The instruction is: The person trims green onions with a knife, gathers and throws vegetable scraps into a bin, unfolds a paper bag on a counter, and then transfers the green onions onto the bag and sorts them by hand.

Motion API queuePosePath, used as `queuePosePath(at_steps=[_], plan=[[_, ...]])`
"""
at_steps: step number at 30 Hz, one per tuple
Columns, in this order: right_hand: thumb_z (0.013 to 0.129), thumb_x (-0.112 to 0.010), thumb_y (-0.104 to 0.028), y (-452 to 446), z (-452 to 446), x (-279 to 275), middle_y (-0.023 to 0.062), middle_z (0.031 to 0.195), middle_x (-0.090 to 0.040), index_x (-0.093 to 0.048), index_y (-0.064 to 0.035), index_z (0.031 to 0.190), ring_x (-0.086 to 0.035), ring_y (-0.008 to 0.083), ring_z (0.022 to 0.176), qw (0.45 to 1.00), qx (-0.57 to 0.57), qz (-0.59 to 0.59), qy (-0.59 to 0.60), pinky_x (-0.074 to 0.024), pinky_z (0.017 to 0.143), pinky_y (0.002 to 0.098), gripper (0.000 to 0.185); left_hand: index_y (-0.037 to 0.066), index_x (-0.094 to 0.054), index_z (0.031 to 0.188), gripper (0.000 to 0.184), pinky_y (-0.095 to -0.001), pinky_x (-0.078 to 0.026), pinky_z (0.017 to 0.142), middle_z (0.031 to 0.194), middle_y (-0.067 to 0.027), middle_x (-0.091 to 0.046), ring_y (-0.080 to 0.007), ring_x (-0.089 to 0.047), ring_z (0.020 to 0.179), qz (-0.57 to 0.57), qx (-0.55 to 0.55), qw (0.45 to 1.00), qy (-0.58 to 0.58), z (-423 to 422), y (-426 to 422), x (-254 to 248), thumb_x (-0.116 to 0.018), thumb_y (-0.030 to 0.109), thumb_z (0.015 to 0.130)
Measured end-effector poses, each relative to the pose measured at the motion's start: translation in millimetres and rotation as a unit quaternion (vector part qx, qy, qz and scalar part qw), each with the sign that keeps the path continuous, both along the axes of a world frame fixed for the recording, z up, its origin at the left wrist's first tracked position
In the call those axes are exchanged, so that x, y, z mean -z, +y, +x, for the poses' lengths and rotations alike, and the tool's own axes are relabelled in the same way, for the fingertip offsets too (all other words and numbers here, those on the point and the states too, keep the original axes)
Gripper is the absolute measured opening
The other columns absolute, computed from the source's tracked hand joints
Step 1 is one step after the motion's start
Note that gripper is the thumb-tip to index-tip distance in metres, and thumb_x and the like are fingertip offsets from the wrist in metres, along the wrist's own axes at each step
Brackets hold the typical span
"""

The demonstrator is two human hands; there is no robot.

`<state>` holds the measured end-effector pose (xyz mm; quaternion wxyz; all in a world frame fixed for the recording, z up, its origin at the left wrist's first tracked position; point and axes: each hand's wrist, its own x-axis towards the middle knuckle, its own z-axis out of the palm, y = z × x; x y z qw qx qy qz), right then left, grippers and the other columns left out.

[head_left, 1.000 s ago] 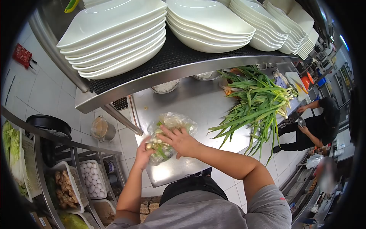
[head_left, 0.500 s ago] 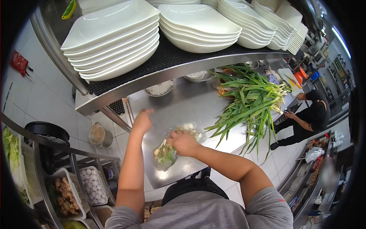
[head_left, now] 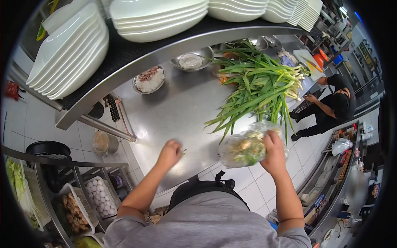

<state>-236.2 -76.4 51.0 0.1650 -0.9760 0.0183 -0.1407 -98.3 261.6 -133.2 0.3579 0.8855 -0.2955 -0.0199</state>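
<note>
Grips the plastic bag of vegetables [head_left: 245, 152] toward its right end, right hand [head_left: 275, 157] fingers closed on it, on the body side of the spring onions [head_left: 258, 84]. Stretches mostly leftward from those fingers, long axis roughly crosswise. Farther off, left of the spring onions, curls the left hand [head_left: 170, 153] beside a green scrap [head_left: 184, 152]; cannot tell whether pinching it. Shows no readable writing.

A stainless steel table [head_left: 182, 103] carries a bowl of white rice [head_left: 149, 79], a steel bowl [head_left: 192, 59] and heaped green onions [head_left: 258, 84]. White dishes [head_left: 159, 16] stand stacked on the shelf [head_left: 153, 47] above.
</note>
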Motion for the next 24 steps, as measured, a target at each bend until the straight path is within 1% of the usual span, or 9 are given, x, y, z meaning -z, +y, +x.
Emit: queuePosePath(at_steps=[6,9,11,13,14,16,17,19,24], plan=[[0.06,-0.069,0.002,-66,-80,4,0.0229,0.118,-0.055,-0.061,0.0019,0.1,-0.054,0.0423,0.105,0.993,0.119,0.012,-0.009,-0.0448,0.088,0.0451,0.041,0.002,-0.068,0.085,0.01,-0.0402,-0.051,0.085,0.095,-0.0141,-0.065,-0.0334,-0.06,0.094,0.038,-0.081,0.995,-0.034,-36,-32,16,-0.062,0.003,0.077],[0.06,-0.07,0.002,-105,-125,9,0.023,0.119,-0.055,-0.061,0.0012,0.102,-0.054,0.0417,0.107,0.989,0.145,0.034,-0.018,-0.044,0.089,0.0451,0.043,0.002,-0.068,0.082,0.01,-0.0403,-0.052,0.074,0.083,-0.0163,-0.065,-0.0332,-0.062,0.08,0.105,-0.125,0.987,0.008,-41,-39,22,-0.062,0.003,0.073],[0.067,-0.07,-0.005,-133,-162,11,0.0247,0.117,-0.056,-0.06,0.0023,0.101,-0.055,0.0438,0.104,0.987,0.157,0.006,-0.032,-0.0463,0.088,0.0455,0.037,0.001,-0.068,0.082,0.011,-0.039,-0.052,0.07,0.08,-0.0163,-0.065,-0.031,-0.063,0.073,0.116,-0.129,0.985,0.015,-48,-53,19,-0.063,0.003,0.072],[0.066,-0.071,-0.005,-162,-201,12,0.0253,0.117,-0.056,-0.06,0.0016,0.101,-0.055,0.044,0.105,0.981,0.192,0.005,-0.039,-0.0467,0.088,0.0465,0.037,0.0,-0.068,0.082,0.012,-0.0325,-0.051,0.061,0.075,-0.0126,-0.066,-0.0208,-0.061,0.063,0.047,-0.201,0.964,0.165,-59,-89,8,-0.067,0.003,0.071],[0.064,-0.069,-0.001,-175,-221,11,0.0242,0.119,-0.055,-0.061,0.0001,0.104,-0.054,0.0422,0.109,0.977,0.208,0.021,-0.037,-0.0446,0.09,0.0462,0.04,0.0,-0.068,0.082,0.012,-0.0325,-0.051,0.061,0.075,-0.0126,-0.066,-0.0208,-0.061,0.063,0.048,-0.177,0.969,0.165,-66,-119,4,-0.067,0.003,0.071],[0.064,-0.067,0.002,-203,-264,12,0.0229,0.12,-0.055,-0.062,-0.0026,0.106,-0.053,0.0402,0.112,0.969,0.243,0.014,-0.042,-0.0428,0.09,0.0455,0.043,-0.002,-0.068,0.084,0.011,-0.0265,-0.049,0.059,0.078,-0.0084,-0.066,-0.0125,-0.059,0.062,-0.166,-0.138,0.929,0.302,-83,-200,-19,-0.068,0.001,0.074],[0.064,-0.067,0.002,-217,-284,12,0.0229,0.12,-0.055,-0.062,-0.0026,0.106,-0.053,0.0402,0.112,0.96,0.276,0.004,-0.044,-0.0428,0.09,0.0455,0.043,-0.002,-0.068,0.084,0.011,-0.0265,-0.049,0.059,0.078,-0.0084,-0.066,-0.0125,-0.059,0.062,-0.164,-0.104,0.931,0.309,-95,-247,-32,-0.068,0.001,0.074],[0.064,-0.066,0.002,-245,-318,11,0.0222,0.12,-0.055,-0.062,-0.0038,0.106,-0.054,0.0394,0.111,0.959,0.28,0.005,-0.052,-0.0431,0.089,0.0453,0.042,-0.003,-0.067,0.086,0.01,-0.0246,-0.048,0.059,0.078,-0.0066,-0.065,-0.0119,-0.06,0.065,-0.254,-0.012,0.884,0.392,-131,-339,-58,-0.065,-0.001,0.077],[0.065,-0.063,0.003,-303,-376,12,0.0208,0.119,-0.055,-0.061,-0.0053,0.106,-0.053,0.0381,0.111,0.935,0.348,0.002,-0.069,-0.0427,0.089,0.0452,0.042,-0.005,-0.064,0.09,0.013,-0.0275,-0.048,0.063,0.076,-0.0093,-0.064,-0.0163,-0.059,0.064,-0.197,0.158,0.837,0.486,-203,-483,-82,-0.061,-0.004,0.078]])
